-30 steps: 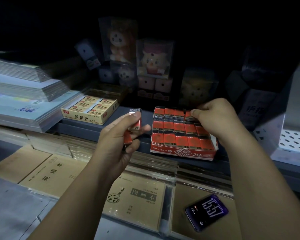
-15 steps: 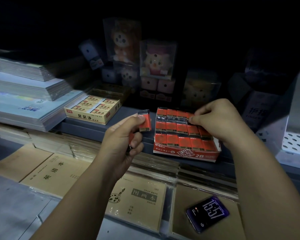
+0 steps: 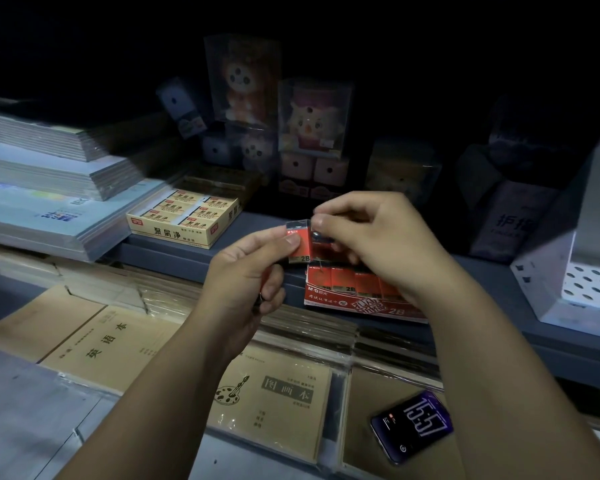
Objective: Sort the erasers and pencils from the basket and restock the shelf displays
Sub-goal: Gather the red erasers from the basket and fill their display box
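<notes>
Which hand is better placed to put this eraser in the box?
Probably right: the right hand is above the red cardboard display box and pinches the top of the red wrapped 2B eraser the left hand holds.

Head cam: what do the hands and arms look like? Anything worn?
Left hand and right hand are bare, no gloves. Left forearm and right forearm uncovered to the frame edge: no sleeves, watch or wristband in view. Nails short, unpainted.

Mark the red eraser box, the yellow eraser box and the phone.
red eraser box [image 3: 354,303], head view, printed front wall
yellow eraser box [image 3: 168,232], head view, front label
phone [image 3: 413,426], head view, middle of lit screen
</notes>
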`<state>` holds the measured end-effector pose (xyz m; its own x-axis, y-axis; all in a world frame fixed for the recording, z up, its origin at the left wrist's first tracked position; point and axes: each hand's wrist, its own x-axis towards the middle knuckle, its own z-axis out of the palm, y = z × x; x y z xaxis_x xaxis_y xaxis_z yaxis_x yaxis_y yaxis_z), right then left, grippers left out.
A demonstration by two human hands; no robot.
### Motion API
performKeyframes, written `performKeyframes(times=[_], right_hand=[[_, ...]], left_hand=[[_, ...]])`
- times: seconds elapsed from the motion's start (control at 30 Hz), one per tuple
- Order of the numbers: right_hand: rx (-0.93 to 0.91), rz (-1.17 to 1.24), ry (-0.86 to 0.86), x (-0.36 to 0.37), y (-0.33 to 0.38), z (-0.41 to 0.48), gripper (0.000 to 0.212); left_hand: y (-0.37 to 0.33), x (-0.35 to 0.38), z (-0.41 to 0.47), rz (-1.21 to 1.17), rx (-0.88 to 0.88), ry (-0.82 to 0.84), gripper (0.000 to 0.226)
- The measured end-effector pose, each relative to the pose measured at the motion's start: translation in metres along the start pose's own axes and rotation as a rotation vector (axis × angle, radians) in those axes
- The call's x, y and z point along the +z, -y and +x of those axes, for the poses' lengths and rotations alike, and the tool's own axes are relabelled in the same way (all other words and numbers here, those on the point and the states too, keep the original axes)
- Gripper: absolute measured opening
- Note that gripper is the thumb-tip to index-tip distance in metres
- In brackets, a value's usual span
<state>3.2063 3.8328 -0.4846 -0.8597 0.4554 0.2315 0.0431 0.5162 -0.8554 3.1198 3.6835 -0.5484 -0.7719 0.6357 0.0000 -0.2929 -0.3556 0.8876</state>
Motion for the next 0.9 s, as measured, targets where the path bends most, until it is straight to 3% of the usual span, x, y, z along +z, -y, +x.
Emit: performKeyframes(times=[0.07, 0.3, 0.47, 0.63, 0.77, 0.9], right_hand=[[-0.012, 0.042, 0.058, 0.008, 0.002, -0.002, 0.009], [0.034, 0.117, 0.02, 0.011, 0.001, 0.0, 0.006], [0.126, 0.22, -0.166, -0.007, -0.007, 0.005, 0.003], [0.162, -0.089, -0.447, -0.043, -0.033, 0.004, 0.013], [0.187, -0.184, -0.433, -0.05, -0.046, 0.002, 0.018], [0.243, -0.097, -0.444, -0.05, -0.048, 0.0, 0.017]], left_hand=[[0.0, 0.0, 0.0, -0.003, 0.009, -0.002, 0.041], [-0.003, 0.004, -0.002, -0.016, -0.015, -0.037, 0.035], [-0.007, 0.008, -0.003, -0.071, -0.084, -0.169, 0.021], [-0.009, 0.009, -0.008, -0.122, -0.128, -0.174, 0.031], [-0.011, 0.005, -0.009, -0.286, -0.135, -0.146, 0.04], [-0.013, 0.001, -0.012, -0.42, -0.152, -0.16, 0.032]])
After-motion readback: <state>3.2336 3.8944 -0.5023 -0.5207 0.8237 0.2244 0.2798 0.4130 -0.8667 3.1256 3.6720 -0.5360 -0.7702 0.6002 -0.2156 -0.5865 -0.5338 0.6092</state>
